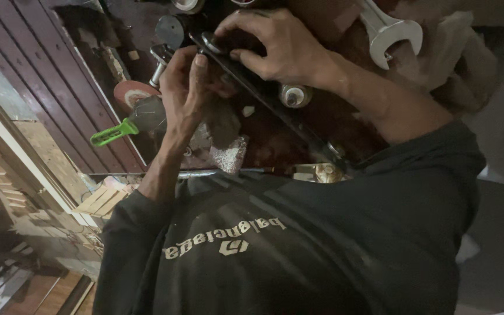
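Note:
A long dark metal bar (275,111) runs diagonally across a dark red work surface (263,146). My right hand (275,46) lies over the bar's upper end, fingers curled around it beside a round metal knob (211,41). My left hand (185,87) comes up from below, fingers bent, with a fingertip pressed on the same end of the bar. A dark grey lump, perhaps a rag (224,123), sits just under the left palm. My dark sweatshirt (298,245) fills the bottom of the view.
A power tool with a green handle (112,133) and a reddish disc (130,92) lies left of my left hand. A silver open-end wrench (389,32) lies at the top right. A small metal cylinder (294,95) stands by the bar. Wooden slats (103,201) are at the lower left.

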